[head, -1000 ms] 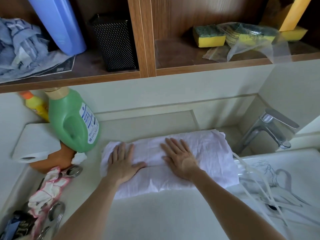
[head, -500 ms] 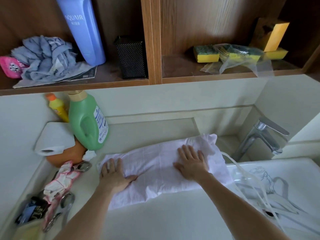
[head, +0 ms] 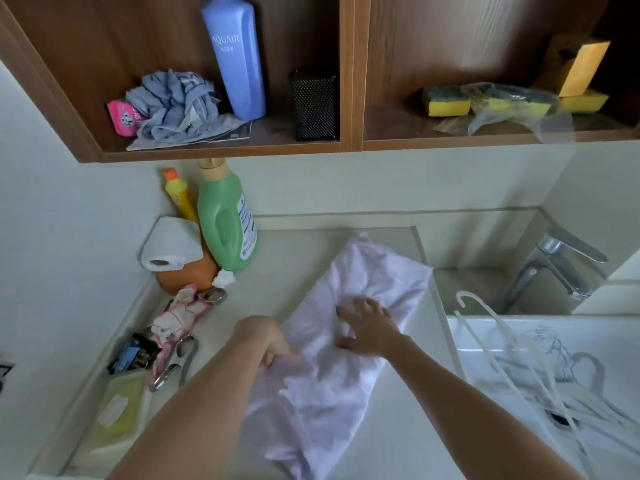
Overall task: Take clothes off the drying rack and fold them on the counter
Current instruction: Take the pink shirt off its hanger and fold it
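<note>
A white garment point(head: 360, 282) lies rumpled and slanted on the pale counter point(head: 294, 258), running from the back middle toward the front. My left hand point(head: 268, 342) grips its left edge with curled fingers and lifts that side a little. My right hand point(head: 370, 327) lies on the garment's middle with the fingers bent into the cloth, bunching it. The cloth's near end hangs toward me over the counter's front.
White hangers point(head: 512, 344) lie in the sink point(head: 588, 327) at right, under a chrome tap point(head: 554, 268). At left stand a green bottle point(head: 225, 220), a yellow bottle point(head: 180, 195), a paper roll point(head: 171, 244), pegs, clips and a wipes pack point(head: 117, 410). A wooden shelf point(head: 221, 147) overhangs.
The flat folded garment has been turned from lying across the counter to a slant and is now rumpled. My left hand went from pressing flat to gripping the edge; my right hand's fingers bent.
</note>
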